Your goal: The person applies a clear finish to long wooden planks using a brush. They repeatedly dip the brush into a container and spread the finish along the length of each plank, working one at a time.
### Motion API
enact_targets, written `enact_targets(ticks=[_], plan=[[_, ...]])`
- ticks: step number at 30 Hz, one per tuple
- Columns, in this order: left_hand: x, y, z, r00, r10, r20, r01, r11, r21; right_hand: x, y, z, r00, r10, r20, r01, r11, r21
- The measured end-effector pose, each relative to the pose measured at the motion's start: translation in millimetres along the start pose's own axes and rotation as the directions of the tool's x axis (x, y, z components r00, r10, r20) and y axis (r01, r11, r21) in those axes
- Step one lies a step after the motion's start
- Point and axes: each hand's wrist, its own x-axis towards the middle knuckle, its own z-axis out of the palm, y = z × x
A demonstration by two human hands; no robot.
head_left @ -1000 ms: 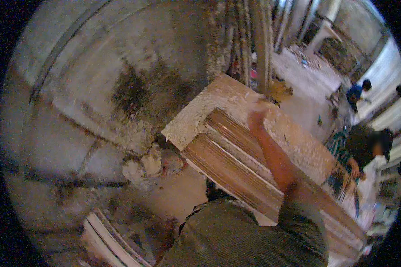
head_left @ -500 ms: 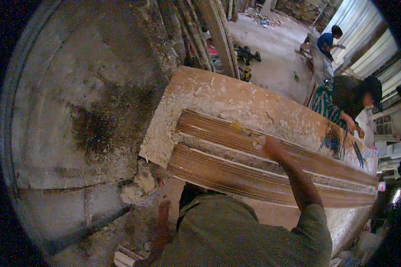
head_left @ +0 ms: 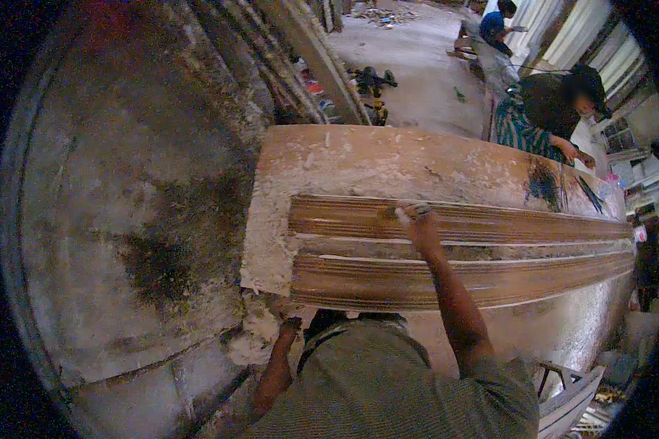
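My right hand (head_left: 419,216) is closed around what looks like a brush (head_left: 389,213), whose yellowish-brown end points left. It is over the far one of two long brown ribbed strips (head_left: 527,219), which has pale edges. The near strip (head_left: 381,282) lies parallel to it, closer to my body. Both rest lengthwise on a long board-topped table (head_left: 329,150) crusted with whitish material. My left hand (head_left: 291,327) hangs low by the table's near left corner, apart from the strips; its fingers are too dark and small to make out.
Across the table at the right, a co-worker in a striped garment (head_left: 516,124) bends over the far edge. Dark streaks (head_left: 543,186) stain the tabletop there. Another person (head_left: 496,28) is farther back. Long boards (head_left: 300,44) lean behind the table; a pale frame (head_left: 575,395) is at lower right.
My view has shifted, so the table sits more level. My right hand has moved left along the far strip with the brush. My left hand still hangs near the table's corner.
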Motion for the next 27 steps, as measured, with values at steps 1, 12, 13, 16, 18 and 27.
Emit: enact_targets(ticks=[1,12,13,16,18,27], plan=[[-1,-4,-6,1.0,0.009,-0.021,-0.01,0.999,-0.042,0,11,-11,0.995,0.095,-0.012,-0.096,0.984,-0.148],[-43,-84,-67,0.981,-0.193,-0.03,0.192,0.981,-0.012,33,9,276,0.962,0.199,0.188,-0.128,0.933,-0.336],[-45,-88,-67,0.983,-0.182,-0.011,0.182,0.982,-0.044,44,-3,314,0.95,0.203,0.238,-0.122,0.941,-0.315],[-44,-98,-73,0.986,-0.168,0.012,0.168,0.98,-0.103,52,-28,359,0.956,0.232,0.179,-0.162,0.928,-0.336],[-32,-99,-79,0.988,-0.151,0.001,0.15,0.977,-0.149,44,-17,310,0.991,0.127,0.045,-0.117,0.977,-0.176],[70,-45,-123,0.935,0.04,-0.352,-0.221,0.842,-0.491,21,106,-140,0.902,0.141,-0.409,-0.433,0.281,-0.857]])
